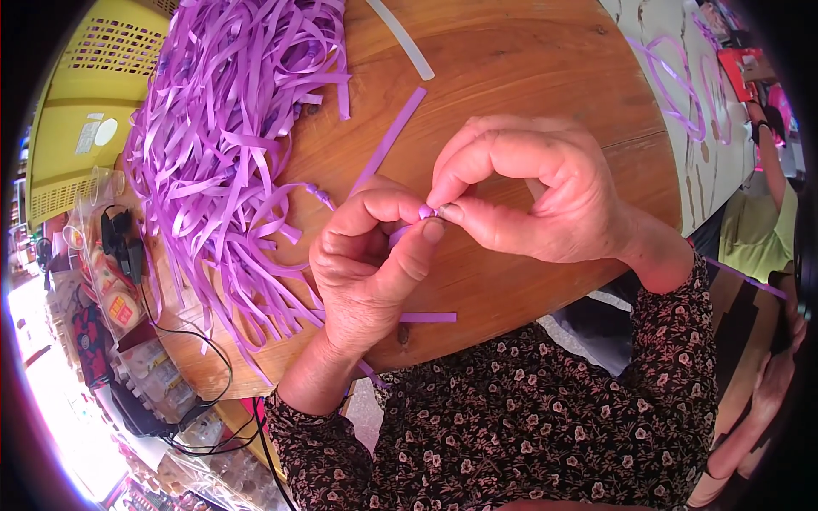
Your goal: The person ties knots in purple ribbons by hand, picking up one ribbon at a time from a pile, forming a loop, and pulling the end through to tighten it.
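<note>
Table (528, 77) of round brown wood fills the frame's middle. A yellow slatted basket (77, 111) sits upper left, contents unseen. A heap of purple strips (230, 145) sprawls across the table's left. At centre, the left hand (366, 272) and right hand (528, 187) pinch one purple strip (388, 140), its long axis running up-right toward the upper middle.

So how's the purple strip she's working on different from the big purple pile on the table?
The single strip runs straight across the round wooden table up to both hands; the pile lies loose and tangled at the table's left. The strip's end is pinched between the left hand and the right hand; nothing touches the pile. Both are the same flat purple ribbon.
</note>
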Available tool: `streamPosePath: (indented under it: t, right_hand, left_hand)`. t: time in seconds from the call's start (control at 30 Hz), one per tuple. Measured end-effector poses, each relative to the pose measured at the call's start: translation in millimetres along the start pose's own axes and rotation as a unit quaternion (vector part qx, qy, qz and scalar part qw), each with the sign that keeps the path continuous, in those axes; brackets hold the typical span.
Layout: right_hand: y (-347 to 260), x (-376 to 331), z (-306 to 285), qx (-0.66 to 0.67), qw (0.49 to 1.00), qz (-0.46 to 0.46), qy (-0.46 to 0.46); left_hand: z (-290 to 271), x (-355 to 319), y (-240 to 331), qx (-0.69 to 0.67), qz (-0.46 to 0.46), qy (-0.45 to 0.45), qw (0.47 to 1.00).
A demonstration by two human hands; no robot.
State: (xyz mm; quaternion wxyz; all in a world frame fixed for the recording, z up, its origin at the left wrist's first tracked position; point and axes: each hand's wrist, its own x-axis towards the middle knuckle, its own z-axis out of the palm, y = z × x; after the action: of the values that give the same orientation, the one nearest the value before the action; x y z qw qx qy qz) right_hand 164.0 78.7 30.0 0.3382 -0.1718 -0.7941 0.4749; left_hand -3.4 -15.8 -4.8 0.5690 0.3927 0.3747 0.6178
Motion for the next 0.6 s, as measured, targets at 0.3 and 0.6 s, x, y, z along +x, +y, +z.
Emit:
streamPosePath:
  t: [0.3, 0.6]
  right_hand:
    - [2.8, -2.5, 4.4, -0.113, 0.990, -0.080, 0.028]
    - [4.2, -2.8, 1.4, -0.085, 0.993, -0.075, 0.042]
  left_hand:
    - [4.4, 0.7, 3.3, -0.029, -0.051, 0.008, 0.998]
    - [6.4, 4.0, 5.4, -0.085, -0.061, -0.002, 0.995]
